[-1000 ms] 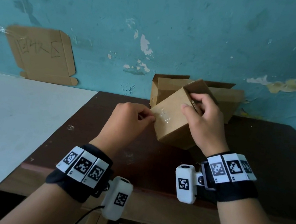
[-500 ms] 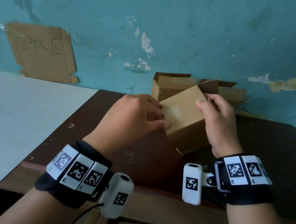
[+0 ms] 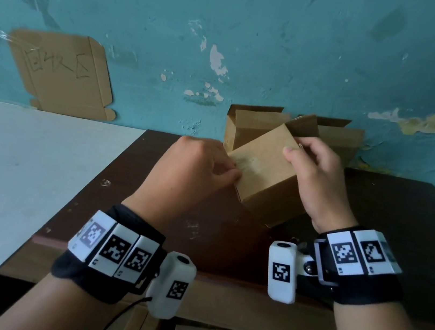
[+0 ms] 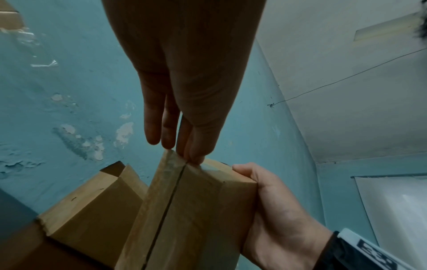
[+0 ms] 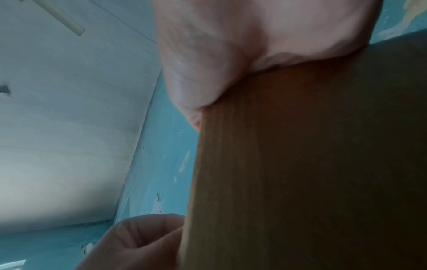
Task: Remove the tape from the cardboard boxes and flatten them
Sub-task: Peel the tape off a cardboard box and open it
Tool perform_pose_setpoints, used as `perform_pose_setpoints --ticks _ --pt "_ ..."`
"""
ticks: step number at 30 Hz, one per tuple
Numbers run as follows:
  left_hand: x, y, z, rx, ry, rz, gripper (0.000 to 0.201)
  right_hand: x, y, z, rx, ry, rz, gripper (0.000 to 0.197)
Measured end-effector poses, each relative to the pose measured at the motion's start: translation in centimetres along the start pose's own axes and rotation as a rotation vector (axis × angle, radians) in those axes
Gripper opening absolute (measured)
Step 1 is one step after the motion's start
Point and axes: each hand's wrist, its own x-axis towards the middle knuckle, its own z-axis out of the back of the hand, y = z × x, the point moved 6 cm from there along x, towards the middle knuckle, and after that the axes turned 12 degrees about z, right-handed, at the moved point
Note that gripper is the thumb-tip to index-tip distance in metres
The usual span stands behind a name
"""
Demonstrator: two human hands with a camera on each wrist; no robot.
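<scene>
You hold the small cardboard box [image 3: 266, 172] tilted in the centre of the head view, 1 corner pointing down toward the dark table [image 3: 400, 220] and its long axis running from lower right up to upper left. It sits between your 2 hands, lifted off the table. Your right hand [image 3: 318, 180] wraps the box's right side, thumb across the near face and fingers curled over the top edge. In the left wrist view the taped face [image 4: 175, 210] runs up the frame, its centre seam dark under clear tape [image 4: 161, 175]. Your left hand [image 3: 196, 167] meets the box's left edge, fingertips [image 4: 196, 155] pressed together at the top end of that seam, pinching at the tape's end. Behind, at upper centre, 2 opened boxes [image 3: 251, 121] stand against the teal wall [image 3: 259, 29]
</scene>
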Motion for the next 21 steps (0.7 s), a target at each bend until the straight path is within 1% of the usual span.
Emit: perform_pose_setpoints --ticks 3,5,7,8,10,11,12,15,21 --pt "-0.2 0.7 0.1 -0.011 -0.045 0.045 0.019 -0.1 0.0 0.2 0.006 -0.008 0.019 0.032" --pt "-0.4 0.8 0.4 -0.049 -0.088 0.057 0.027 -0.3 0.0 0.6 0.060 -0.044 0.018 0.033" --pt "-0.6 0.5 0.5 -0.136 -0.112 0.052 0.035 -0.4 0.2 1.0 0.137 -0.085 0.027 0.028" --pt "-0.6 0.4 0.5 -0.250 -0.089 0.081 0.041 -0.4 0.3 1.1 0.183 -0.102 0.034 0.026" --pt "-0.7 0.3 0.2 -0.588 0.027 0.167 0.055 -0.4 0.7 1.4 0.246 -0.127 0.065 0.023" --pt "-0.6 0.2 0.0 -0.718 0.086 0.184 0.060 -0.4 0.9 1.5 0.261 -0.139 0.087 0.022" --pt "-0.6 0.1 0.1 -0.783 0.124 0.180 0.061 -0.4 1.1 1.6 0.273 -0.153 0.108 0.022" --pt "-0.6 -0.3 0.5 -0.855 0.190 0.149 0.057 -0.7 1.5 1.8 0.287 -0.183 0.152 0.025" --pt "-0.5 -0.2 0.5 -0.938 0.168 0.150 0.060 -1.3 2.2 1.5 0.244 -0.182 0.246 0.039"
